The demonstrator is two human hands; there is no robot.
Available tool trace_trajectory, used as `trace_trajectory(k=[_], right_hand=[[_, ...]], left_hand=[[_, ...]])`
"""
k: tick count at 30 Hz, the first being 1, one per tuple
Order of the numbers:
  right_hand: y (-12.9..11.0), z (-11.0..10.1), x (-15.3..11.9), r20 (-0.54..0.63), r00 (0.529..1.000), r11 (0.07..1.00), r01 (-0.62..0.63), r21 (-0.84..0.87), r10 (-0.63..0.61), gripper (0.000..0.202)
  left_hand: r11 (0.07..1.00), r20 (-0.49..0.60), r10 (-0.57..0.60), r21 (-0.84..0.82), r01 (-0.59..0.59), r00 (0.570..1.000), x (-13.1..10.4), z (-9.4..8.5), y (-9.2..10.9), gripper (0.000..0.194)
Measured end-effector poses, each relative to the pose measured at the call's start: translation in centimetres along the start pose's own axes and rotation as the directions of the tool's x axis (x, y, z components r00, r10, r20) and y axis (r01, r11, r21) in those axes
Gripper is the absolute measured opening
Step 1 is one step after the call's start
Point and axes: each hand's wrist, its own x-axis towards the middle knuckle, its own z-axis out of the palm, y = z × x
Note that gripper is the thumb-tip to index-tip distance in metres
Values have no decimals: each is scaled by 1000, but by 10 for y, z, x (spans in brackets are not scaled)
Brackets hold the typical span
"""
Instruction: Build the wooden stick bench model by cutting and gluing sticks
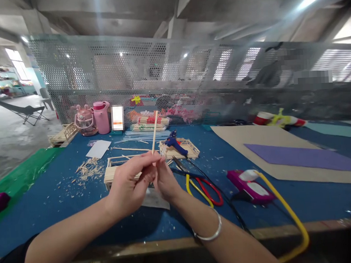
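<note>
A thin wooden stick (154, 130) points upward from between my two hands, which meet above the blue table. My left hand (132, 179) is closed, with its fingertips and thumb around the stick's lower end. My right hand (168, 181) presses against it, fingers pinched together at the same end; the exact grip is hidden. Behind my left hand stands a small frame of wooden sticks (109, 175), partly covered. Farther back, a blue glue gun (177, 145) lies on another wooden stick frame (194, 151). Red-and-yellow-handled cutters (217, 194) lie right of my right hand.
Broken stick bits (90, 169) and white paper (99, 149) lie left. Bundled sticks (150, 123), a pink flask (102, 119) and a pink bottle (86, 122) stand along the mesh screen (116, 68). A purple device (250, 188) with a yellow cable and purple sheet (300, 158) lie right.
</note>
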Motion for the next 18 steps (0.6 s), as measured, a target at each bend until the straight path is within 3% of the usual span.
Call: trace_trajectory(k=[2, 4, 7, 8, 10, 13, 15, 18], right_hand=[[-2, -1, 1, 71, 989, 985, -137, 104, 130, 65], [-7, -2, 3, 126, 971, 963, -221, 154, 203, 67], [-11, -5, 3, 137, 973, 972, -202, 119, 186, 69], [-11, -5, 3, 137, 978, 982, -171, 84, 158, 69], [-10, -6, 2, 145, 985, 996, -93, -10, 94, 70], [-6, -6, 1, 122, 992, 990, 28, -136, -12, 69], [-5, -8, 3, 10, 992, 976, 127, -175, -128, 66], [-8, -15, 9, -168, 953, 956, 217, -196, -251, 55]], left_hand=[[987, 5, -154, -47, 154, 988, -5, -1, 1, 25], [952, 81, -301, -40, 305, 950, -9, -3, 2, 25], [919, 266, -389, 44, 391, 882, -14, -4, 1, 26], [919, 288, -391, 65, 389, 874, -14, -4, 2, 31], [937, 266, -348, 78, 340, 899, -11, -3, 3, 38], [973, 226, -220, 123, 196, 949, -5, 0, 5, 22], [975, 240, -155, 196, 108, 958, -2, 2, 4, 22], [965, 295, -138, 257, 60, 945, -3, 6, -4, 28]])
